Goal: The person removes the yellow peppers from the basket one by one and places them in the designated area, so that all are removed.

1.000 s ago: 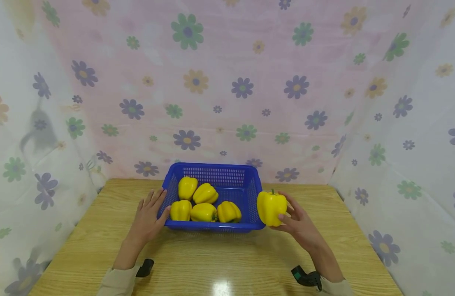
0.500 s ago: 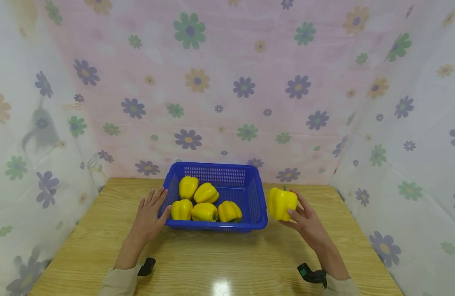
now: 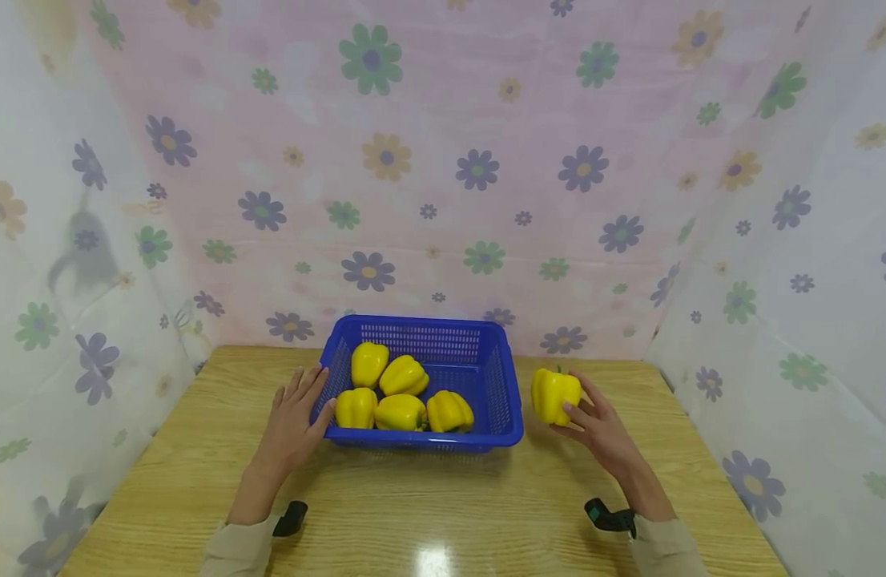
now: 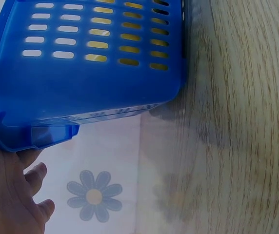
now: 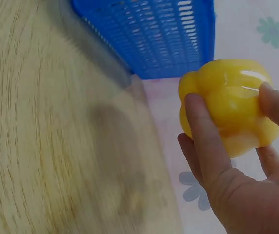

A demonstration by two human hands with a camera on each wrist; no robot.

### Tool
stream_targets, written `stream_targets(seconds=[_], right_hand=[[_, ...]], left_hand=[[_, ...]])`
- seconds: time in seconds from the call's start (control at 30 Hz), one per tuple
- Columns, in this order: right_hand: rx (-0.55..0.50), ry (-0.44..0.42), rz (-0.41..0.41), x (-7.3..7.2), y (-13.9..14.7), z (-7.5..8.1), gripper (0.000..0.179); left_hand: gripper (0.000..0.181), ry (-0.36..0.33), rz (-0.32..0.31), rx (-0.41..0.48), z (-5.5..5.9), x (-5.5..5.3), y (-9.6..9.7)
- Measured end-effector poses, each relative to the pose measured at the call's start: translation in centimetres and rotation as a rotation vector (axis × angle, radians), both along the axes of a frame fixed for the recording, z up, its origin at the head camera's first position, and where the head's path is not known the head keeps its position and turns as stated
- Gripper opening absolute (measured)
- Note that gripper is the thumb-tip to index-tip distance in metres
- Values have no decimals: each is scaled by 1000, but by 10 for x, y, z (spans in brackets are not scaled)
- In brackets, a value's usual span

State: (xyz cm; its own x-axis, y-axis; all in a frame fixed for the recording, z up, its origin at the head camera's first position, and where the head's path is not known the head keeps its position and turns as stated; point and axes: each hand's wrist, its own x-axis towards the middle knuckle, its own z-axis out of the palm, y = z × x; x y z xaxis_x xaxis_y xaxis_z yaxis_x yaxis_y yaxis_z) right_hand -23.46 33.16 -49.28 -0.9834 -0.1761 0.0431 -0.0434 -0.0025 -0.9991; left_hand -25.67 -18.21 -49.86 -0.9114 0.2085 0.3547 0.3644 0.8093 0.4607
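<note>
My right hand (image 3: 605, 433) grips a yellow bell pepper (image 3: 554, 396), stem up, just to the right of a blue plastic basket (image 3: 443, 439). In the right wrist view the fingers and thumb wrap round this bell pepper (image 5: 232, 105), which is held above the table and apart from the basket. My left hand (image 3: 291, 421) rests with extended fingers on the basket's left rim. Several more yellow bell peppers (image 3: 403, 375) lie in the left and front part of the basket. The left wrist view shows the basket's slotted wall (image 4: 86, 87) beside the left hand (image 4: 12, 195).
The basket stands on a wood-grain table (image 3: 385, 505), near its back edge. Flower-patterned curtains (image 3: 428, 240) enclose the table behind and on both sides. A black wrist device (image 3: 290, 519) is on the left wrist, and another black device (image 3: 609, 517) is on the right wrist.
My right hand has carried the bell pepper rightward, away from the basket's right rim, and slightly lower in the last half second. The left hand has stayed on the basket's rim.
</note>
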Motion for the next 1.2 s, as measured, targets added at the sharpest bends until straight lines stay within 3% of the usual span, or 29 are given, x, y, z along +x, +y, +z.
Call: stream_targets(seconds=[0.37, 0.53, 0.77, 1.2], right_hand=[[44, -102, 3, -28, 9, -20, 77], [65, -110, -3, -40, 11, -24, 76], [111, -115, 14, -54, 12, -24, 76], [150, -212, -9, -76, 12, -18, 71]], left_hand=[[57, -11, 1, -3, 3, 0, 1], [58, -13, 0, 0, 2, 1, 0], [59, -15, 3, 3, 2, 1, -1], [58, -21, 2, 7, 1, 1, 1]])
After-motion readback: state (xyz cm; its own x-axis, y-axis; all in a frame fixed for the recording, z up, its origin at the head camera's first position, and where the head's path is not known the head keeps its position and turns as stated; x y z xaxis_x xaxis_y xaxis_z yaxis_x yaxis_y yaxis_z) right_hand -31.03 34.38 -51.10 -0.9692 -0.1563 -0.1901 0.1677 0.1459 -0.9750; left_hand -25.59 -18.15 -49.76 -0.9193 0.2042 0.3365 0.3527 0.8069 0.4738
